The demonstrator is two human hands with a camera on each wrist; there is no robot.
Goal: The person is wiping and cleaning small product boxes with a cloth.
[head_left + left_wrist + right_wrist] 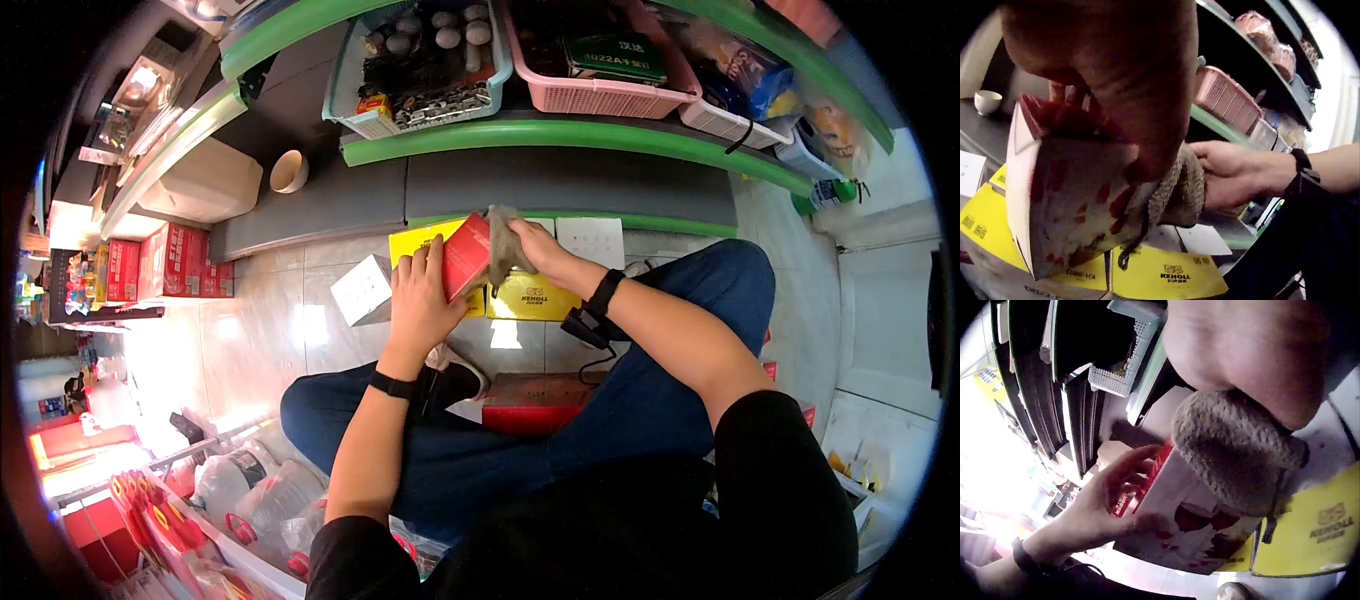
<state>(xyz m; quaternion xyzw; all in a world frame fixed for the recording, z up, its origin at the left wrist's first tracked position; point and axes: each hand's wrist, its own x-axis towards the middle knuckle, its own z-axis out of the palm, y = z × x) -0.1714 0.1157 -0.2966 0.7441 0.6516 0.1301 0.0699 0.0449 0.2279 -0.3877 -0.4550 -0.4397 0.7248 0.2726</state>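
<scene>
Tiled shop floor (270,330) nearest, then L hand (420,300) w/ fingers curled round red box (465,258), held above yellow boxes (530,298), R hand (540,252) just right bunching cloth (498,255) against box side, grey shelf (560,185) beyond.

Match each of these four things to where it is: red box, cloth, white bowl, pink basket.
Things:
1. red box
2. cloth
3. white bowl
4. pink basket

Places:
a. on the grey shelf
b. held in the left hand
c. on the upper shelf
d. held in the right hand

Pairs: 1-b, 2-d, 3-a, 4-c.
</scene>
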